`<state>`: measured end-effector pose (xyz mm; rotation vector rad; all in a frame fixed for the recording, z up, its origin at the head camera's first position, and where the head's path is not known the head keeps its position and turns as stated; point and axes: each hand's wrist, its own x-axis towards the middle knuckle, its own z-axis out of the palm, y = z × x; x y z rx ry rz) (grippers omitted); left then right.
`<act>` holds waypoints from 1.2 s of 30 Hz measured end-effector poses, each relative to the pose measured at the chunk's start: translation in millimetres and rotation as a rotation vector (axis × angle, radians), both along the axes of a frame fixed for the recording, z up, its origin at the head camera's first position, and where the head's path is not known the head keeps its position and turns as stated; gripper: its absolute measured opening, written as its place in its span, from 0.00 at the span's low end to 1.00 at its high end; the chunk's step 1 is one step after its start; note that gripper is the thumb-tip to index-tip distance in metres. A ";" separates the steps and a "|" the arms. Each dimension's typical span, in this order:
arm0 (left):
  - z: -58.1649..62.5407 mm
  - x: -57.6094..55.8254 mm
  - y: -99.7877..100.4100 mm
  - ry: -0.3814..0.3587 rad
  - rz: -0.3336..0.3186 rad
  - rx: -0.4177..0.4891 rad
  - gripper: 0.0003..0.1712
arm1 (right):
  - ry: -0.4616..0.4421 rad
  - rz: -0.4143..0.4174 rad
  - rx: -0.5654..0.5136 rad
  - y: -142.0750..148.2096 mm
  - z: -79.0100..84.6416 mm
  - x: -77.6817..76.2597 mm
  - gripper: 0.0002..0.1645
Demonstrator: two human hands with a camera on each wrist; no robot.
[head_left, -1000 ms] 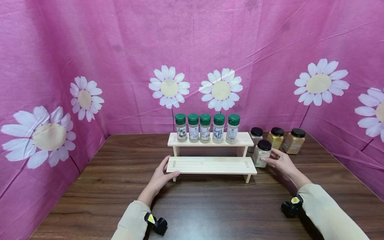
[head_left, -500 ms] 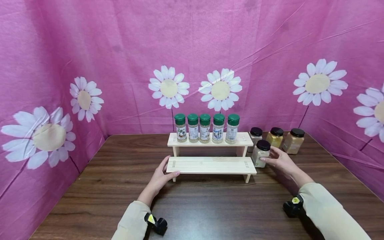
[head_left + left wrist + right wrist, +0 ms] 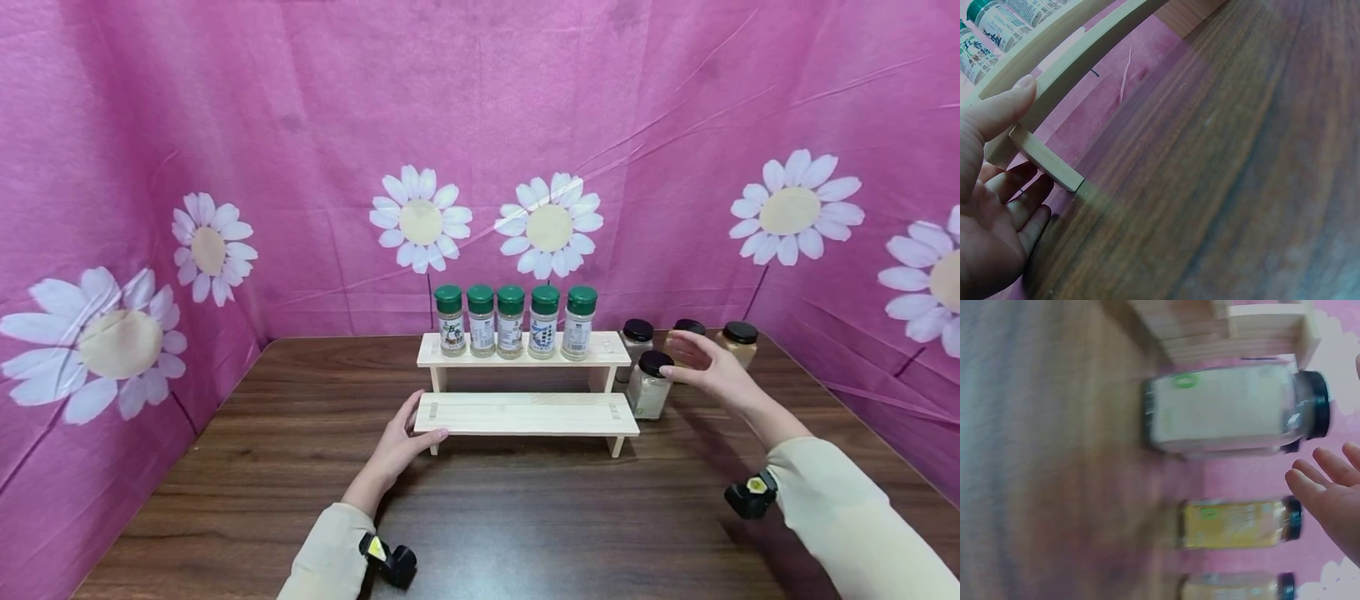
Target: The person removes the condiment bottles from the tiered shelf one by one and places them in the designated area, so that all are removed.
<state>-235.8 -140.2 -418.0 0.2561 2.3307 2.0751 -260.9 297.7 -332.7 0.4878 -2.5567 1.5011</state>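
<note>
Plainly, you have one wooden rack (image 3: pixel 525 412) with two shelves before you on the brown table (image 3: pixel 510 517), and five green-capped shakers (image 3: pixel 510 327) standing upright in a row on its upper shelf. Four black-lidded jars (image 3: pixel 649 393) stand to the right of the rack: the pale jar (image 3: pixel 1229 409) just beside its right end, the greyish jar (image 3: pixel 637 347) behind that one and close to the rack's upper part, then the yellow jar (image 3: pixel 1232 526) and the tan jar (image 3: pixel 741 347) farther out from the rack. Your left hand (image 3: pixel 397 437) grips the rack's left end at the lower shelf, thumb on the front edge and the lower fingers loosely bent under it near the leg. Your right hand (image 3: pixel 716 373) is to the right of the rack, beside the pale jar's lid, thumb and fingers spread well apart and holding nothing; the yellow jar is partly hidden behind it from the head view. Two black wrist cameras (image 3: pixel 752 496) sit on your sleeves (image 3: pixel 840 508), in front of the rack, and six white flowers (image 3: pixel 550 227) show on the pink cloth (image 3: pixel 480 92) behind it.
</note>
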 end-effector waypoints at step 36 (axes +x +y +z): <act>2.5 1.6 0.3 -0.002 -0.010 0.019 0.46 | -0.037 -0.016 -0.145 -114.3 42.3 -28.9 0.37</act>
